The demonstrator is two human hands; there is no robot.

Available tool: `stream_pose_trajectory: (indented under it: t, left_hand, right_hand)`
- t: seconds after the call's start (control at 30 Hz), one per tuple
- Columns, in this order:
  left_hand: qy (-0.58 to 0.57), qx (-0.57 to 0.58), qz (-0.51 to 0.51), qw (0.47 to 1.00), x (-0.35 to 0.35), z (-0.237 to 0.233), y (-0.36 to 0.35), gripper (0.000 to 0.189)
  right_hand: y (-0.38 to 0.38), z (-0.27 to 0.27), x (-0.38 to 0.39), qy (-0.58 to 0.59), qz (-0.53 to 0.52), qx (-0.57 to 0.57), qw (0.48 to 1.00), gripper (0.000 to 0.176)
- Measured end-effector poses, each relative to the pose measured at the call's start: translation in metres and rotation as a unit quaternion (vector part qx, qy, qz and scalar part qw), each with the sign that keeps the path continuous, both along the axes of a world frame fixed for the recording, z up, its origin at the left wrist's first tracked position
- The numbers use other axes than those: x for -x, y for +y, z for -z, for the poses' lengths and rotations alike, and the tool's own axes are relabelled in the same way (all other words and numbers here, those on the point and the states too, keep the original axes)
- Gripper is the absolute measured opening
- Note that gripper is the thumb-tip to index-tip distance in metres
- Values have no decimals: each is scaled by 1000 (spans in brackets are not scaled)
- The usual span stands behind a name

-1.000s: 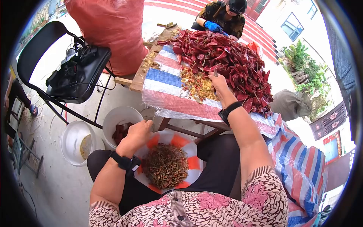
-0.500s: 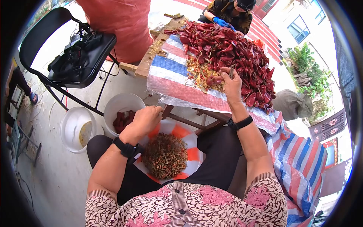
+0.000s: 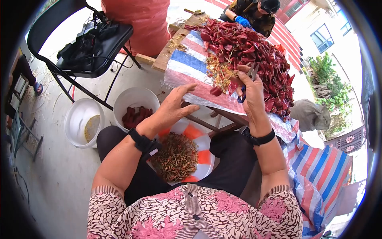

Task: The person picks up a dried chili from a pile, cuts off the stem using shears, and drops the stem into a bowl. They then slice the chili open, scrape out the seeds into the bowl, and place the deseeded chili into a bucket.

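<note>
My right hand [image 3: 251, 89] is closed around a pair of scissors [image 3: 253, 71], blades pointing up and a bit of blue handle showing by the palm. Just beyond it lies a large heap of dried red chili peppers [image 3: 234, 44] on a striped plastic sheet [image 3: 181, 75]. One dark red chili pepper [image 3: 216, 91] is near the sheet's front edge, left of my right hand. With thumb and fingers apart, my left hand [image 3: 177, 105] hovers empty before that edge. Beneath it, between my legs, a white-and-orange basin [image 3: 205, 157] holds cut stems and bits [image 3: 175, 155].
A white bucket [image 3: 137, 93] with red chili pieces stands left of the basin, beside another white tub [image 3: 75, 119]. A black folding chair [image 3: 95, 63] and a big red sack [image 3: 137, 24] are farther back. Across the table a person wears blue gloves [image 3: 242, 21].
My left hand has gone from closed fingers near the bucket to spread fingers, higher and to the right. My right hand has shifted slightly right and down. The view has tilted a little.
</note>
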State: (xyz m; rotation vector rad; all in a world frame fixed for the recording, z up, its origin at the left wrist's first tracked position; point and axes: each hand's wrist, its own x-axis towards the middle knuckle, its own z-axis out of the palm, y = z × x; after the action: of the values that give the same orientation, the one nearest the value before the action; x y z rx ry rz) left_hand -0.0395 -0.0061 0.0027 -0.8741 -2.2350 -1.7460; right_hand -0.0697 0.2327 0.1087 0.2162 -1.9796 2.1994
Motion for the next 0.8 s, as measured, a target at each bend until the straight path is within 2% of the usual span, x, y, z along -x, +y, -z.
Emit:
stream_pose_trajectory:
  t: [0.07,0.1,0.2,0.23,0.33,0.4,0.43,0.53,0.57,0.7,0.8]
  left_hand:
    - [48,11,6,999,-2,-6,1,66]
    - [15,-15,29,999,-4,-8,3,59]
    - [-12,87,118,989,6,2,3,49]
    - [-68,72,125,987,-2,-6,3,34]
    - [47,7,70,996,-5,9,7,28]
    - [45,23,55,997,-4,9,2,24]
    - [44,31,46,998,-4,7,-2,23]
    - [98,71,4,993,0,11,-8,21]
    - [116,88,-17,989,0,11,-8,21]
    - [186,141,-102,967,-8,7,-6,20]
    - [208,159,-154,953,-10,5,-5,18]
  right_hand:
    - [-19,11,-18,-46,-21,10,999,15]
    - [-28,15,-25,-57,-38,23,997,15]
    - [-41,27,-36,-88,-69,75,991,19]
    - [-43,30,-37,-91,-68,83,990,22]
    - [-48,35,-43,-70,-38,87,993,32]
    - [-59,35,-54,-28,17,58,998,41]
    - [-64,41,-58,2,68,35,997,51]
    - [-59,55,-68,-77,14,30,996,51]
    - [-59,57,-71,-136,-34,20,990,39]
    - [-76,55,-75,-94,-115,-87,985,16]
    - [-77,67,-68,54,-38,-239,969,14]
